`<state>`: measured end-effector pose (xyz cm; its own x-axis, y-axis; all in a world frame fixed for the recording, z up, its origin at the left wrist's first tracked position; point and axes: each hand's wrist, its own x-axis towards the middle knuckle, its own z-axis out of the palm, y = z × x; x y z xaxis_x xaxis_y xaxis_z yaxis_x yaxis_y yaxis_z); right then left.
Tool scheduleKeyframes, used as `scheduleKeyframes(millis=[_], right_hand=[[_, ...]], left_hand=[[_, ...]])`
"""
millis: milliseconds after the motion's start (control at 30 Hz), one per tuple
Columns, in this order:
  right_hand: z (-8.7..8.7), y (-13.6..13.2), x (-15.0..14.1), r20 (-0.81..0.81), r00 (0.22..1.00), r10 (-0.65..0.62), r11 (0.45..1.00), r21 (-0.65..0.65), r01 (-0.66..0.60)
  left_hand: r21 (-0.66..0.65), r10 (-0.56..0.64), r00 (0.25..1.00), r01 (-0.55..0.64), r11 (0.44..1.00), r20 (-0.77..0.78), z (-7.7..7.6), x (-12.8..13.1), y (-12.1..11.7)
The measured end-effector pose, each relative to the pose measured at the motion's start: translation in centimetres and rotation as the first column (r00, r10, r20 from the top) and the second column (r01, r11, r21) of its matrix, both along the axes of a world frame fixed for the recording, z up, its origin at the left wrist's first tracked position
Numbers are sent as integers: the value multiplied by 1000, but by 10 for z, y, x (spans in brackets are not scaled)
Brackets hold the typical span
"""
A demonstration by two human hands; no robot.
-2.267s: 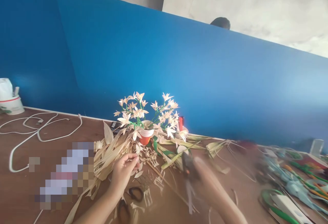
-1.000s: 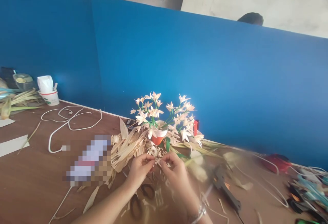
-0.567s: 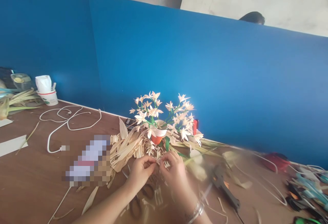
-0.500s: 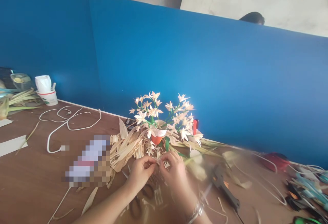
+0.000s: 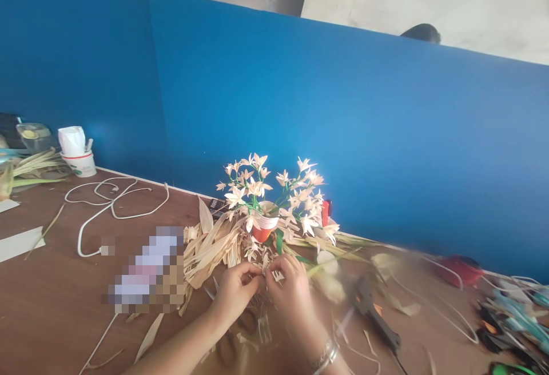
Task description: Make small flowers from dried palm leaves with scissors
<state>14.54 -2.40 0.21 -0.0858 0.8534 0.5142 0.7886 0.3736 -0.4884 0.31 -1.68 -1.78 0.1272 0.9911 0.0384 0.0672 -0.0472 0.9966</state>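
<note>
My left hand point(image 5: 238, 290) and my right hand point(image 5: 288, 283) meet low in the middle of the view, thumbs and forefingers pinched close together. Between the fingertips there may be a small pale piece, too small and blurred to name. Just beyond them stands a red and white paper cup point(image 5: 265, 227) holding green stems with cream husk flowers point(image 5: 255, 186). Dried corn husks point(image 5: 214, 249) lie in a pile left of the cup. Partly hidden under my wrists are black-handled scissors point(image 5: 226, 347). A glue gun point(image 5: 375, 315) lies to the right of my right hand.
White cables point(image 5: 114, 200) coil on the brown table at the left, near a white cup point(image 5: 79, 163). A pixelated object lies left of the husks. Tools and a red item point(image 5: 461, 271) crowd the right side. A blue partition point(image 5: 343, 112) rises behind; the top of a person's head shows above it.
Almost nothing differs. Both hands stay pinched together at the same spot, with only a very slight shift of the fingers and the view.
</note>
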Motion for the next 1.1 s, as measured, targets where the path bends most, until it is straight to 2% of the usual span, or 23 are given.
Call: scheduleKeyframes(millis=[433,800,867,967,1100], right_hand=[[0,-2,-2,64,998,-14,998,67,10],[-1,-3,-3,117,993,-32,998,64,25],[0,-3,-3,111,993,-35,997,68,27],[1,-5,-3,56,997,-46,998,55,43],[2,-6,-2,-131,990,-52,999,-2,52]], left_hand=[[36,27,999,-26,999,-34,-6,0,1],[38,24,999,-22,999,-48,-7,0,1],[15,18,1000,-18,1000,-15,-8,0,2],[-91,16,995,-7,996,100,-7,1,5],[-236,46,953,27,971,298,4,0,5]])
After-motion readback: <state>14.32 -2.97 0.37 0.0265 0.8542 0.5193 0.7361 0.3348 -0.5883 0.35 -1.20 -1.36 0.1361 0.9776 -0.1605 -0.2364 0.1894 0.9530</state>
